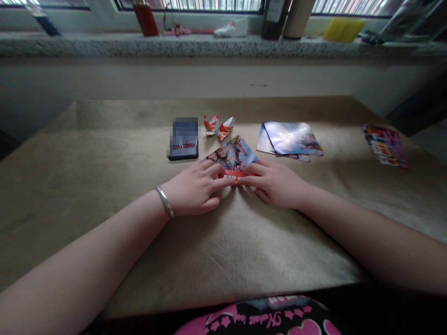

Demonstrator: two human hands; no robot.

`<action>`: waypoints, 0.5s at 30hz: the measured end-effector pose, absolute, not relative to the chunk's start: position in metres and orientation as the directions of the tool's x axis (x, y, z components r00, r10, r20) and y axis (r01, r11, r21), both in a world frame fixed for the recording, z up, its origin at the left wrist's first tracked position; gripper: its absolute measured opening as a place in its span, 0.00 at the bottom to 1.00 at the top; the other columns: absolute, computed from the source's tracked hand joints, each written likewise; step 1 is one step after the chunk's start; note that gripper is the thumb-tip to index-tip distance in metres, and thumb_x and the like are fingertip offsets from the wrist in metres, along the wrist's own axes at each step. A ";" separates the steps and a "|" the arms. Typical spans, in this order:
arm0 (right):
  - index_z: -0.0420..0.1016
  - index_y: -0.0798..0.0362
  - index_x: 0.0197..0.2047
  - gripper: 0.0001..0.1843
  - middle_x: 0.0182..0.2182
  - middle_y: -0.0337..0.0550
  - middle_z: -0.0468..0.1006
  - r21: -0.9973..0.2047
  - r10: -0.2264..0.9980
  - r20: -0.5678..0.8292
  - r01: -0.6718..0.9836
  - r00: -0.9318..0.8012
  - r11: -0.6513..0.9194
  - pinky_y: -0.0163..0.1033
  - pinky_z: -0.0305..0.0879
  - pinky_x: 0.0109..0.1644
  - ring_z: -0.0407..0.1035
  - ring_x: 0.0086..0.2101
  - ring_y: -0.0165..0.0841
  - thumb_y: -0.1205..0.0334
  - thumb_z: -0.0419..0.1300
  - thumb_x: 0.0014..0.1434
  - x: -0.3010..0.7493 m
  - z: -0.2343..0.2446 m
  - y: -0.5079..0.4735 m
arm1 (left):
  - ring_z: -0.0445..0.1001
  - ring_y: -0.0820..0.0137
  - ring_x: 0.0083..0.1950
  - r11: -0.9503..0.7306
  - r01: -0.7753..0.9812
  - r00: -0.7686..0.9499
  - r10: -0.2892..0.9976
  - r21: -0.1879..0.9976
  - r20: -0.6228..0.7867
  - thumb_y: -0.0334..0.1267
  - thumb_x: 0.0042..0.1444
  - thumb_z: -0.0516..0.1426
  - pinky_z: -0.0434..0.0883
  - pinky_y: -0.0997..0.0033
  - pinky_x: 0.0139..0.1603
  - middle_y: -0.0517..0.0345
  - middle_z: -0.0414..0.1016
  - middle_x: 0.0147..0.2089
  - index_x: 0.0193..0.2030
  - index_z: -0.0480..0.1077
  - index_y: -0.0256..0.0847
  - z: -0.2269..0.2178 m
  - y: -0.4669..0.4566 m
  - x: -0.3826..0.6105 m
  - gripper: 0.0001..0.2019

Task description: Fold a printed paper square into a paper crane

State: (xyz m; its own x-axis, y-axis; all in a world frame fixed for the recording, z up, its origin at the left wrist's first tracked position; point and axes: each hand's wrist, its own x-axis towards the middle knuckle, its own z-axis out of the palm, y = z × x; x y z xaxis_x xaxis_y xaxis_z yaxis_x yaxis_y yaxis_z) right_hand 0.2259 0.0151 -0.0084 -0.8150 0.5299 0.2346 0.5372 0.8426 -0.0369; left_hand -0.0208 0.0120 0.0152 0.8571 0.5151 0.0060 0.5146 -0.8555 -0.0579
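Note:
A colourful printed sheet of paper (pixel 236 153) lies on the table in front of me, with a corner pointing away and an orange band along its near part. My left hand (pixel 195 186), with a silver bangle at the wrist, presses on the sheet's left side. From the other side my right hand (pixel 275 181) holds its right part. Both index fingertips nearly meet at the near edge, over the orange band. The fingers are bent and hide the sheet's side corners. Just beyond it sits a folded orange-and-white paper piece (pixel 219 126).
A smartphone (pixel 185 139) with a partly blurred screen lies left of the folded piece. Several printed sheets (pixel 293 138) are stacked to the right, and pink-purple printed papers (pixel 385 146) lie farther right. Bottles and a yellow object (pixel 344 30) stand on the granite windowsill (pixel 209 46).

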 end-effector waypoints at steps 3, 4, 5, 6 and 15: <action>0.72 0.50 0.54 0.23 0.45 0.49 0.74 -0.014 0.531 0.217 0.542 -0.819 0.841 0.43 0.63 0.43 0.64 0.44 0.40 0.70 0.52 0.56 0.226 -0.007 0.015 | 0.64 0.58 0.53 -0.843 0.537 0.843 0.537 -0.032 0.005 0.39 0.56 0.51 0.63 0.54 0.59 0.49 0.66 0.50 0.62 0.62 0.46 0.016 0.013 -0.021 0.25; 0.72 0.50 0.55 0.24 0.45 0.49 0.74 -0.006 0.531 0.214 0.542 -0.820 0.840 0.43 0.63 0.43 0.64 0.44 0.40 0.70 0.53 0.55 0.226 -0.007 0.014 | 0.64 0.58 0.53 -0.843 0.537 0.843 0.537 -0.024 -0.002 0.38 0.56 0.51 0.62 0.55 0.60 0.49 0.66 0.50 0.62 0.62 0.46 0.017 0.013 -0.021 0.25; 0.72 0.49 0.54 0.24 0.45 0.49 0.74 -0.002 0.530 0.214 0.543 -0.820 0.840 0.43 0.63 0.42 0.64 0.44 0.40 0.70 0.53 0.55 0.227 -0.007 0.014 | 0.64 0.59 0.54 -0.845 0.535 0.845 0.535 -0.012 -0.010 0.38 0.56 0.50 0.62 0.55 0.60 0.49 0.66 0.51 0.61 0.63 0.46 0.018 0.014 -0.022 0.24; 0.73 0.49 0.54 0.24 0.45 0.49 0.74 0.000 0.530 0.216 0.543 -0.820 0.840 0.42 0.63 0.42 0.64 0.43 0.40 0.70 0.53 0.55 0.228 -0.007 0.014 | 0.64 0.59 0.53 -0.848 0.531 0.847 0.531 0.005 -0.018 0.37 0.57 0.50 0.63 0.56 0.59 0.49 0.66 0.51 0.60 0.64 0.46 0.018 0.015 -0.023 0.23; 0.76 0.50 0.49 0.23 0.44 0.47 0.76 -0.058 0.539 0.248 0.543 -0.805 0.838 0.41 0.63 0.42 0.66 0.43 0.39 0.73 0.52 0.52 0.235 -0.009 0.015 | 0.66 0.65 0.53 -0.845 0.490 0.869 0.494 0.215 -0.037 0.31 0.56 0.48 0.64 0.62 0.58 0.53 0.69 0.52 0.48 0.73 0.43 0.025 0.024 -0.035 0.17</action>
